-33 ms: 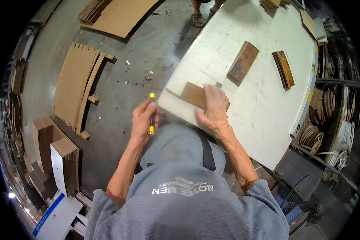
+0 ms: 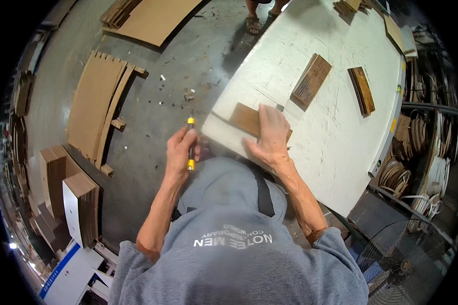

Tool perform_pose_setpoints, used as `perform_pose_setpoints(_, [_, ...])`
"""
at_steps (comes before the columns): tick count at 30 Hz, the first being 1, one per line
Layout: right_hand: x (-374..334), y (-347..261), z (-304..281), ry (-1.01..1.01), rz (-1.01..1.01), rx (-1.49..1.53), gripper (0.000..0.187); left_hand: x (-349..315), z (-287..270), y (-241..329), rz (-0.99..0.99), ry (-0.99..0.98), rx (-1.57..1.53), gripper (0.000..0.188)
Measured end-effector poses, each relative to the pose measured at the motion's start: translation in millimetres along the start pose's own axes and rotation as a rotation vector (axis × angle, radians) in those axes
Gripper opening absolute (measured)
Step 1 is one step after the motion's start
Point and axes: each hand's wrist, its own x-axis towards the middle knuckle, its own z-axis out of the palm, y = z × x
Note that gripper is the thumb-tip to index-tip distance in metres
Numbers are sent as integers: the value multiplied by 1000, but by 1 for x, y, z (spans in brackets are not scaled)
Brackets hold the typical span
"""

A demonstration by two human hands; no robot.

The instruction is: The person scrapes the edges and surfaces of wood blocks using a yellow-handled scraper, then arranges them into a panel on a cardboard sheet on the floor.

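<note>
My left hand (image 2: 179, 150) is closed round a yellow-and-black handled tool (image 2: 191, 145), held upright just off the table's near left corner. A thin tip shows at the tool's top end. My right hand (image 2: 272, 133) straddles a flat brown cardboard piece (image 2: 245, 118) on the white table (image 2: 336, 157), thumb on the near side and fingers over the far side. Part of that piece is hidden under the hand. Just beyond the fingers lies a small dark grey block (image 2: 280, 108). Farther off rest a brown stack of strips (image 2: 311, 81) and a second, narrower stack (image 2: 361, 90).
Cardboard sheets (image 2: 94, 107) lie on the floor to the left, above standing cardboard stacks (image 2: 81, 208). Small scraps (image 2: 189, 95) dot the floor. A person's feet (image 2: 253, 24) show beside the table's far left edge. A fan (image 2: 399, 264) stands at the lower right.
The tool and my left hand have shifted very slightly left. My right thumb has slid a little left along the near side of the cardboard piece.
</note>
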Motion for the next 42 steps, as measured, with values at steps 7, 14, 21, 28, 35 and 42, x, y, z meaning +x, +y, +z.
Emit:
perform_pose_setpoints(7, [48,-37,57,36,-42,-68,55,0,-20,-6,-31,85,-86,31])
perform_pose_setpoints(14, [91,-63,94,82,26,24,31,14,-48,4,16,-27,-98,22])
perform_pose_setpoints(21, [80,-69,54,-37,-127,-74,65,19,-76,9,-46,-138,-77,26])
perform_pose_setpoints(28, [53,-57,85,-11,-23,-10,69,21,-67,21,-133,-275,51,31])
perform_pose_setpoints(35, [51,-59,93,24,-15,-14,72,29,-71,25,-149,-319,141,31])
perform_pose_setpoints(42, [51,-56,93,25,-3,14,73,32,-70,32,-155,-381,197,30])
